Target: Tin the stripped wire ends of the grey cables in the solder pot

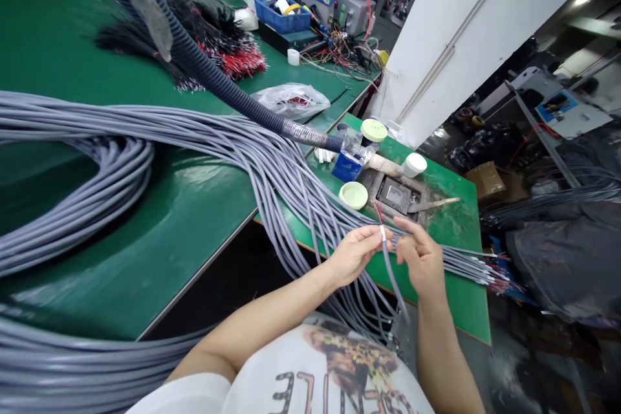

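Observation:
My left hand [356, 252] pinches a grey cable [389, 268] close to its end. A white band wraps the cable there, and thin red and dark wires [378, 210] stick up beyond it. Just right of the cable end is my right hand [421, 255], its index finger stretched out and the other fingers loosely curled, with nothing seen in it. Behind both hands runs a thick bundle of grey cables [291, 191] across the table. Its stripped ends [497, 275] lie at the right, showing thin coloured wires.
A solder pot [395, 194] stands behind my hands, with a flat blade across it, beside round tubs [354, 195]. A ribbed hose [228, 87] hangs over the table. Black and red wires [213, 39], a plastic bag [294, 101] and blue bins [283, 15] lie farther back. A white pillar [451, 32] rises behind.

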The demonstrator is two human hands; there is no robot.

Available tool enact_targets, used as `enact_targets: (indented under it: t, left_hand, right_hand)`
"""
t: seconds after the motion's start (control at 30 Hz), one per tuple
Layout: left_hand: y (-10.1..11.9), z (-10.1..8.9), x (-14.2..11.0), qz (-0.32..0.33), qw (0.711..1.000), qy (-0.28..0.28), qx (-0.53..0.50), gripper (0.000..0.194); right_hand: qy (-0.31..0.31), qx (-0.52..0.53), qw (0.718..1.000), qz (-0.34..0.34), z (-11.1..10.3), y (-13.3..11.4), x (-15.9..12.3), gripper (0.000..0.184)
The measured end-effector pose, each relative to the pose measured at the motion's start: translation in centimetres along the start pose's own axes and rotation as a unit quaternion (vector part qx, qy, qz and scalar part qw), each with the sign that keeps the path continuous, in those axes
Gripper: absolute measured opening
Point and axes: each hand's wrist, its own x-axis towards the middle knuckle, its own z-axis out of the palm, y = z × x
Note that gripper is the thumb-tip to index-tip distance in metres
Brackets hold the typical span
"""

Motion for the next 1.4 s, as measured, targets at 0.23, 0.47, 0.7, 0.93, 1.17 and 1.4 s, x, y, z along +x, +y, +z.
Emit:
enact_targets:
  t: [0.23, 0.47, 0.7, 0.93, 1.17, 1.4]
  left_hand:
    - [-0.4, -1.3, -0.8, -0.066, 0.993, -0.082, 0.051, 0.030]
    - [-0.1, -1.5, -1.6, -0.021, 0.988, -0.054, 0.141, 0.033]
    - [-0.1, -2.8, -2.1, -0.027, 0.994, -0.022, 0.105, 0.032]
    - [0.0, -2.7, -1.8, -0.021, 0.996, -0.021, 0.088, 0.032]
    - [0.4, -2.7, -1.6, -0.030, 0.999, 0.013, 0.031, 0.029]
    - [1.6, -2.8, -1.0, -0.037, 0.996, 0.022, -0.083, 0.023]
  right_hand:
    - [-0.065, -0.059, 0.996, -0.023, -0.4, -1.5, 2.7, 0.014]
    - [0.034, 0.099, 0.994, -0.015, 2.1, -0.4, 4.3, 0.008]
    - [0.146, 0.149, 0.977, -0.048, 0.0, 0.5, 6.1, 0.009]
    - [-0.062, -0.045, 0.997, -0.007, 2.1, -0.5, 4.5, 0.014]
    - [0.051, -0.015, 0.996, -0.069, 3.3, 0.5, 4.0, 0.018]
    - [-0.006, -0.127, 0.945, -0.301, 1.3, 2.0, 2.2, 0.032]
